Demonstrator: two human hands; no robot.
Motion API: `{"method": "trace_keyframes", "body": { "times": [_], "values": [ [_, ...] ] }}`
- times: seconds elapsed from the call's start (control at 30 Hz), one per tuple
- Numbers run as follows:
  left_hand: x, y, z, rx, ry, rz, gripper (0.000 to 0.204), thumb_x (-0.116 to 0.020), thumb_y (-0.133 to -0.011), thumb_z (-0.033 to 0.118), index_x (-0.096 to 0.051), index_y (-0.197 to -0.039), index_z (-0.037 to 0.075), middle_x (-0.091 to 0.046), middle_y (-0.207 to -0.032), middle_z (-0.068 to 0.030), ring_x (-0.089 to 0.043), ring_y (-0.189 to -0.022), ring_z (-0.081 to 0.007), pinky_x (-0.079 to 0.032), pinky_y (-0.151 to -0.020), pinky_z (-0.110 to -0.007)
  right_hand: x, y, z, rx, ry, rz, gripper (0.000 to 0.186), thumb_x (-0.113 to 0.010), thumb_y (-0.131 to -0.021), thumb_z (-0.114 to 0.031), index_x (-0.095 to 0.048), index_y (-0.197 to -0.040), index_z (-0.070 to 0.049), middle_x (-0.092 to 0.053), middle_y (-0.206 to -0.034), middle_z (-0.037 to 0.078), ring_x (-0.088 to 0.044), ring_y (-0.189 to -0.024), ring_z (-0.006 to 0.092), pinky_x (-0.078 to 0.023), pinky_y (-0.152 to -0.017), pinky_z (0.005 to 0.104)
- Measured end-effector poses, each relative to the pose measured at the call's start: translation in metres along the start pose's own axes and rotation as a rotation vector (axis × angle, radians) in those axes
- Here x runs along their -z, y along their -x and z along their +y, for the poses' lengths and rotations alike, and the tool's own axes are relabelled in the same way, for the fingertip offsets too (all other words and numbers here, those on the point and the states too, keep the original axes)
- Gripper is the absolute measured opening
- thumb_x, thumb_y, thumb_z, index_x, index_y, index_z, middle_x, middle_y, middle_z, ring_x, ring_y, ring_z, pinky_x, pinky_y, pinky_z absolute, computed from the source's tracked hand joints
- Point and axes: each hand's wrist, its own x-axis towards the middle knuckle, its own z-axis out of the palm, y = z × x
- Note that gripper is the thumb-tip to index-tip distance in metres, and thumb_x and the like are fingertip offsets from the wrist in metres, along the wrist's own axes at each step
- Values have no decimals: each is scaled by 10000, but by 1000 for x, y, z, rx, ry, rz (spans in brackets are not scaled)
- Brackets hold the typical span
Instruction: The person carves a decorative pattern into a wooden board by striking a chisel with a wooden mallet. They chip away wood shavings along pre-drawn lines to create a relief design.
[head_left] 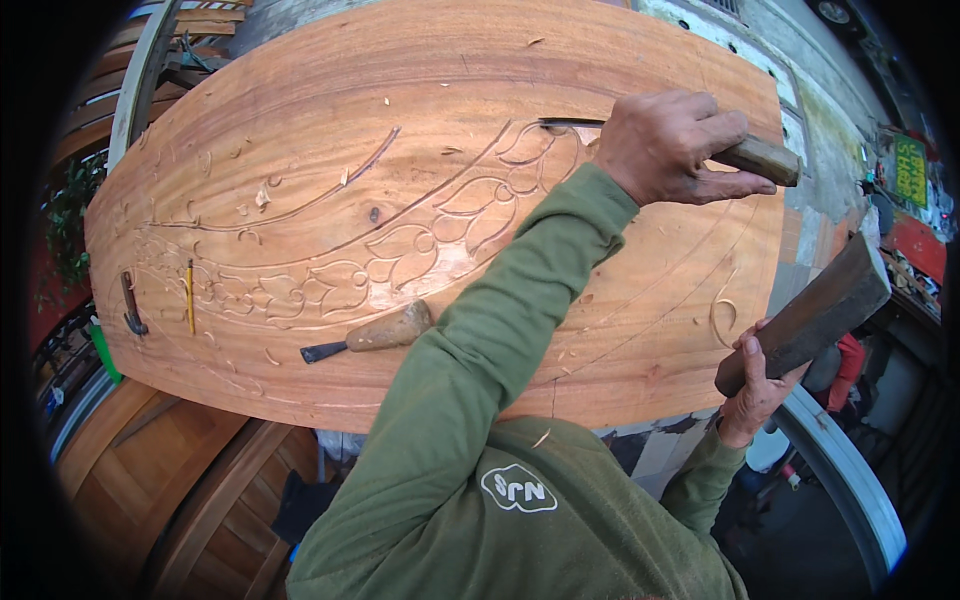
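A large wooden panel fills the view, carved with curling leaf outlines. My left hand grips the wooden handle of a long chisel, whose dark blade lies along the upper carved lines. Low on the right, my right hand is closed on a dark wooden mallet, held over the panel's right edge. A second chisel with a bulbous handle rests below the carving. A yellow pencil and a small dark hammer lie at the left.
Stacked wooden panels are at lower left, slatted timber and a plant at upper left. A concrete ledge, a red object and a metal rail are at right. Pale shavings are scattered on the wood.
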Motion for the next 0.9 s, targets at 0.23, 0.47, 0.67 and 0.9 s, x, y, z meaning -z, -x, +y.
{"method": "trace_keyframes", "body": {
  "times": [0.23,0.47,0.67,0.9],
  "values": [
    [3,2,0,0,46,71,520,-970,-702,600,-778,-932,175,-688,-737,9,-689,-645,-199,-524,-523,-344,-63,-46,-9,25,-85,-12,564,-804,-937,-12,-540,-1435,-41,-677,-1139,87,-685,-912,183,-587,-787,352],
    [-3,6,-4,26,53,-40,491,-932,-749,613,-796,-979,201,-672,-734,14,-692,-659,-209,-535,-542,-355,-63,-66,13,-57,-25,-75,569,-804,-931,-13,-541,-1434,-51,-690,-1142,57,-687,-954,150,-564,-854,312],
    [-4,14,-5,51,14,-176,470,-889,-791,635,-794,-999,225,-677,-785,24,-709,-708,-207,-541,-554,-362,-49,-74,30,31,273,-142,646,-828,-938,-50,-506,-1498,-41,-695,-1166,72,-687,-912,150,-570,-817,302],
    [-6,18,-10,67,14,-312,497,-834,-832,679,-764,-972,207,-670,-789,5,-716,-717,-232,-555,-568,-385,-62,-69,32,-19,287,-174,600,-796,-946,-51,-515,-1476,-55,-671,-1082,79,-677,-844,170,-568,-785,319]
  ]
}}
